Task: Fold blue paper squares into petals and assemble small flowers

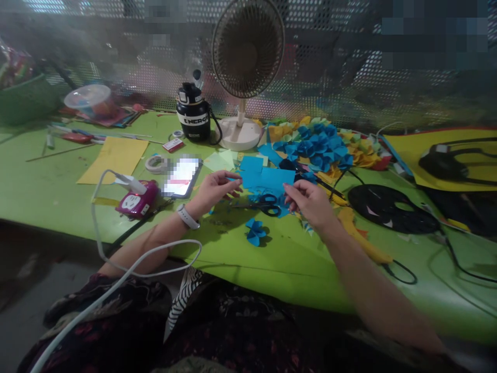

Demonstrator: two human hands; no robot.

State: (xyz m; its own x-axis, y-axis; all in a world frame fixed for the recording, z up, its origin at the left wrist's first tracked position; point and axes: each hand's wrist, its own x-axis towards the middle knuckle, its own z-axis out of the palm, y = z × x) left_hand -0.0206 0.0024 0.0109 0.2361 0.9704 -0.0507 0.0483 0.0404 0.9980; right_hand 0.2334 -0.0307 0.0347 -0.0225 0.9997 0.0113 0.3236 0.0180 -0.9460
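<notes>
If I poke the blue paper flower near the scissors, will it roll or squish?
The blue paper flower looks small and light, so it'd probably slide easily. Its jutting petals may stop it rolling. Squeezing could crease them, since they look thin.

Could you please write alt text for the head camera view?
A person's left hand and right hand are at opposite sides of blue paper over a green table, with scissors and a blue paper flower nearer the person. Behind are a heap of blue and yellow paper pieces, a fan and a black bottle.
</notes>
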